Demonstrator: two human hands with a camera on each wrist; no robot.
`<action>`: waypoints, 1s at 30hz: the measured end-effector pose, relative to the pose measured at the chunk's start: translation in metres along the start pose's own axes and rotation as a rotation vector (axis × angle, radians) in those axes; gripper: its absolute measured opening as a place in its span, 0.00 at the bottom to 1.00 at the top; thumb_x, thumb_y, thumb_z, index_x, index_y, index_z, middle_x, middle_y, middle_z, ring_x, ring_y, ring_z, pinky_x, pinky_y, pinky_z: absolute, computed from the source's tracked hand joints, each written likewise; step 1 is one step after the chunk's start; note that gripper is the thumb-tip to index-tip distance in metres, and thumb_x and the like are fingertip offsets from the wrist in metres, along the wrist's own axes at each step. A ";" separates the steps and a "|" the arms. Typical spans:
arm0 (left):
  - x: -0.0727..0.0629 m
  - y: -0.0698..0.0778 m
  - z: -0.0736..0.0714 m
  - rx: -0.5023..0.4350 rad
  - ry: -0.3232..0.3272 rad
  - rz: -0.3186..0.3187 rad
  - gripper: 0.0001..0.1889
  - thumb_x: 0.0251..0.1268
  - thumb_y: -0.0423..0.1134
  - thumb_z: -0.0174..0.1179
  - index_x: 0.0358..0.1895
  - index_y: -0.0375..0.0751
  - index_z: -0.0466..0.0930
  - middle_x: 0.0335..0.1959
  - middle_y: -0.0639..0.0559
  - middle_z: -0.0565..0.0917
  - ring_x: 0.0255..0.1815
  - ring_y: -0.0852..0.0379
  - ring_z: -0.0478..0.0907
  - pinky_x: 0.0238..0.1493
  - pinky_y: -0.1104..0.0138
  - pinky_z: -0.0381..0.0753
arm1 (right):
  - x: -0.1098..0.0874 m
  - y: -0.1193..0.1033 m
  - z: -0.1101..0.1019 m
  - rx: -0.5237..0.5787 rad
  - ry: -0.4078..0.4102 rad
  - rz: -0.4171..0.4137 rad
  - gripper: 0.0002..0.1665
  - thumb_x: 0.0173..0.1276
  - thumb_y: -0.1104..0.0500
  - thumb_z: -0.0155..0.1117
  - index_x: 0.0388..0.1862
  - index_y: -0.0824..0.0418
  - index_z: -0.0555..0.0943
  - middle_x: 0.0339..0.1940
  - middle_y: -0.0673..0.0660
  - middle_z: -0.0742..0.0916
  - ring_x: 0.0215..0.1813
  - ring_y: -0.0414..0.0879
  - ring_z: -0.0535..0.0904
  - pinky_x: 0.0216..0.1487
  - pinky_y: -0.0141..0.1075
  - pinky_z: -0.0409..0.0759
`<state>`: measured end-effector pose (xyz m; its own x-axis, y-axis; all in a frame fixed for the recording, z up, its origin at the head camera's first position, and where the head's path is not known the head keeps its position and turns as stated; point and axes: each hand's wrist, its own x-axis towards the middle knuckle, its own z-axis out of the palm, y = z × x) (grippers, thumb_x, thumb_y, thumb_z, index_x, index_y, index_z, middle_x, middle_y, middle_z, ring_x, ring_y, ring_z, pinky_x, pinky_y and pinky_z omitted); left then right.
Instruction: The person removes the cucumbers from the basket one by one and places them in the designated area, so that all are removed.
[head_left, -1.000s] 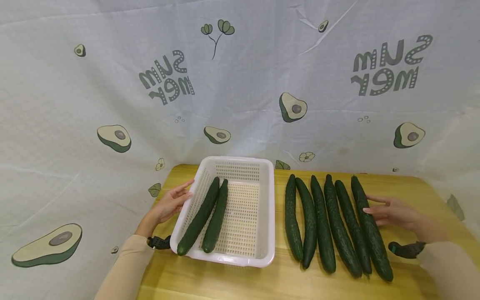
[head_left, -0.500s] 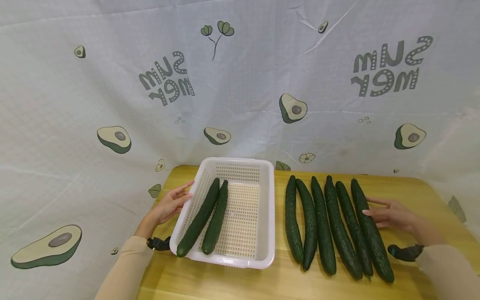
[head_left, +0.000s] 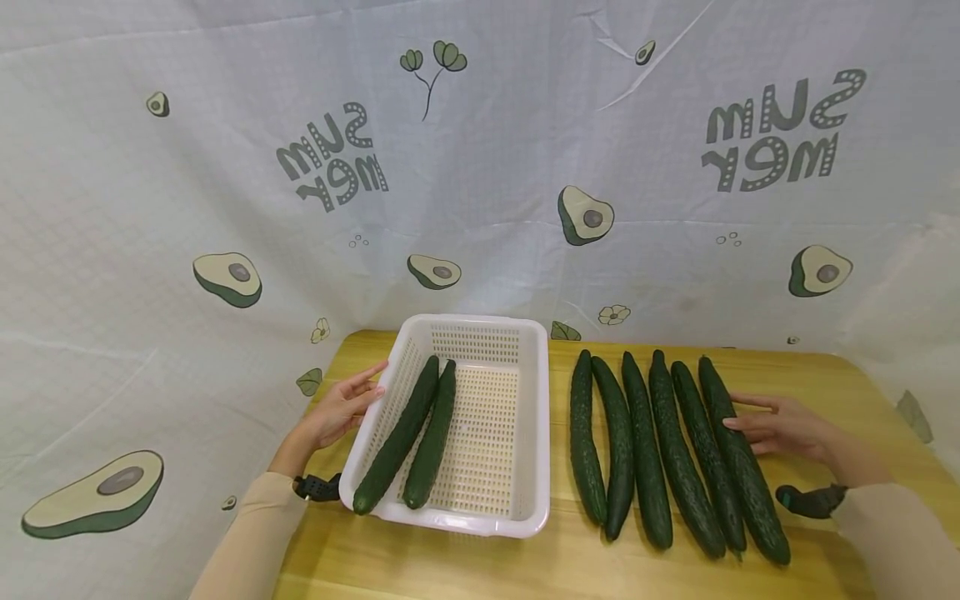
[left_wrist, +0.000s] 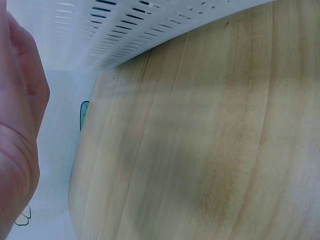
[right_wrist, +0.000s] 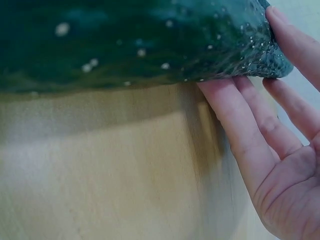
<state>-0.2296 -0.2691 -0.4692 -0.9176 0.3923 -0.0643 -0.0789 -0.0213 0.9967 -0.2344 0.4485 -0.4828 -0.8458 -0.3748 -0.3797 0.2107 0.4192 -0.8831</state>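
Observation:
A white plastic basket [head_left: 537, 425] stands on the left part of the table, with two cucumbers [head_left: 399, 437] lying lengthwise along its left side. My left hand [head_left: 341, 410] rests against the basket's left wall from outside, fingers extended. To the right of the basket, several cucumbers [head_left: 651, 454] lie side by side in a row. At that row's right end, my right hand [head_left: 783, 427] touches the outermost cucumber [head_left: 744, 467] with fairly straight fingers. Its fingertips meet the cucumber's side and underside in the right wrist view, where the cucumber [right_wrist: 140, 45] fills the top.
The wooden table [head_left: 450, 571] has a pale printed cloth [head_left: 487, 183] hanging behind it and at its sides. Bare wood [left_wrist: 215, 130] lies beside the basket in the left wrist view.
The outermost cucumber's far end has shifted slightly left towards its neighbour, with my right hand moving along slightly. The left hand and basket look unchanged.

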 end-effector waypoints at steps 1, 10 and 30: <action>0.000 0.000 0.000 0.000 0.001 -0.002 0.32 0.80 0.33 0.50 0.81 0.44 0.51 0.50 0.48 0.79 0.42 0.56 0.84 0.38 0.66 0.86 | 0.000 0.001 -0.001 0.015 -0.004 -0.005 0.39 0.78 0.60 0.56 0.79 0.72 0.51 0.67 0.81 0.69 0.61 0.62 0.78 0.53 0.50 0.82; 0.000 -0.003 0.000 -0.002 0.008 0.005 0.32 0.79 0.33 0.50 0.80 0.43 0.51 0.49 0.49 0.79 0.42 0.57 0.84 0.37 0.67 0.86 | 0.000 0.006 -0.005 0.133 -0.063 -0.041 0.23 0.79 0.64 0.54 0.58 0.36 0.78 0.60 0.55 0.80 0.51 0.38 0.80 0.52 0.45 0.83; 0.000 0.002 0.002 -0.008 0.017 -0.007 0.32 0.79 0.34 0.51 0.80 0.43 0.51 0.49 0.48 0.79 0.40 0.57 0.84 0.35 0.68 0.85 | -0.005 -0.001 -0.008 0.232 -0.027 -0.056 0.19 0.80 0.63 0.52 0.53 0.36 0.78 0.51 0.49 0.85 0.48 0.46 0.85 0.50 0.46 0.84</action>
<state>-0.2291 -0.2674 -0.4676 -0.9233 0.3772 -0.0725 -0.0888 -0.0261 0.9957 -0.2344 0.4562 -0.4775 -0.8465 -0.4156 -0.3327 0.2734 0.1970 -0.9415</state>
